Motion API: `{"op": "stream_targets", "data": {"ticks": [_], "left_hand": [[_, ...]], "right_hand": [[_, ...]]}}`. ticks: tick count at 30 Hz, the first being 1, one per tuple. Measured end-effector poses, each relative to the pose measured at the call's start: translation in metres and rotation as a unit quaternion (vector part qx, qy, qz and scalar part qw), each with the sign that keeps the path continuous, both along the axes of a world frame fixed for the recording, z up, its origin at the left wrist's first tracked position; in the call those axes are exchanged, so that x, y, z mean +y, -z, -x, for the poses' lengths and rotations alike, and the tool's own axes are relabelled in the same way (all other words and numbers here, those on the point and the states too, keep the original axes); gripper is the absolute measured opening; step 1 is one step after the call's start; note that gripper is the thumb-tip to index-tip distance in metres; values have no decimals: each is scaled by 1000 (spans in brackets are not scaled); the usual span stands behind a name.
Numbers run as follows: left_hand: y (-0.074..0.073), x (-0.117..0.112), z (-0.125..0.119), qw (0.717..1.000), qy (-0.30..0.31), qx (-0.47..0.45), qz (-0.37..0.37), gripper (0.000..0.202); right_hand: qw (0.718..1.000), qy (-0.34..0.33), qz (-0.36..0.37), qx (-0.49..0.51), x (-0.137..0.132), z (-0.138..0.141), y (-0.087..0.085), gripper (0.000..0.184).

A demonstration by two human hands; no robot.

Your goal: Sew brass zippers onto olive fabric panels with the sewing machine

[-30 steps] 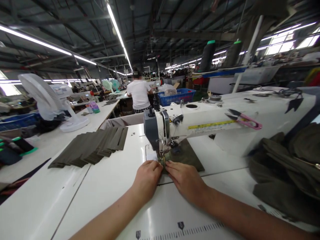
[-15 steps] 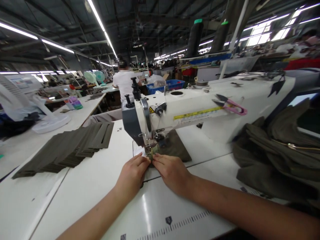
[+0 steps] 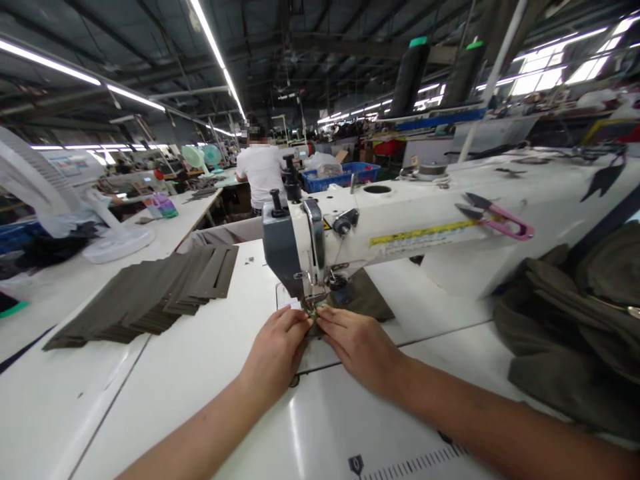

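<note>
A white sewing machine (image 3: 425,220) stands in front of me. A dark olive fabric piece (image 3: 373,293) lies under its arm and reaches to the needle area. My left hand (image 3: 280,343) is at the left of the presser foot (image 3: 313,305), its fingers closed together on the near edge of the fabric. From the right, my right hand (image 3: 365,343) has its fingers pressed together on the same edge, the fingertips of both hands almost touching. A small white piece (image 3: 290,305) shows beside the left fingertips. The needle tip is too small to make out.
Overlapping dark fabric panels (image 3: 150,293) lie on the table to the left. A heap of olive fabric (image 3: 565,333) sits at the right. Pink-handled thread snips (image 3: 500,220) rest on the machine arm. A white fan (image 3: 115,227) stands at left; a person (image 3: 260,170) sits beyond.
The whole view has shifted, so the machine and tables appear farther right. Both hands stay at the presser foot, with the fabric still under the machine arm.
</note>
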State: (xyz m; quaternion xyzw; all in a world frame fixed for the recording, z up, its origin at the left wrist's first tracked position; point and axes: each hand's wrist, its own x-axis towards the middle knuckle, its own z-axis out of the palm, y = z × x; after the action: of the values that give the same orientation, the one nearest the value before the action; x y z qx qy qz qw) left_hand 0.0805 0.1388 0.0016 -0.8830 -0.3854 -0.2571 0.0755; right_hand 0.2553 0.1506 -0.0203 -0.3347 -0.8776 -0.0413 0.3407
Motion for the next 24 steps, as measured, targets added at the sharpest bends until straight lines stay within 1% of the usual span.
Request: {"op": "stream_targets", "data": {"ticks": [3, 6, 10, 14, 18, 24], "left_hand": [[1, -8, 4, 1000, 11, -5, -12, 19], [5, -10, 7, 999, 39, 16, -20, 22], [7, -3, 7, 997, 53, 40, -23, 24], [6, 4, 5, 996, 61, 53, -44, 25], [3, 10, 3, 995, 52, 61, -60, 26], [2, 14, 3, 996, 48, 53, -52, 25]], "right_hand": [[1000, 9, -16, -5, -5, -2, 3, 25], [999, 5, -28, -24, -6, -3, 6, 24], [999, 5, -32, -32, -1, -3, 5, 24], [999, -6, -34, -21, 6, -2, 0, 22], [1000, 0, -20, -14, 12, -1, -2, 24], [1000, 0, 1, -22, 16, -1, -2, 22]]}}
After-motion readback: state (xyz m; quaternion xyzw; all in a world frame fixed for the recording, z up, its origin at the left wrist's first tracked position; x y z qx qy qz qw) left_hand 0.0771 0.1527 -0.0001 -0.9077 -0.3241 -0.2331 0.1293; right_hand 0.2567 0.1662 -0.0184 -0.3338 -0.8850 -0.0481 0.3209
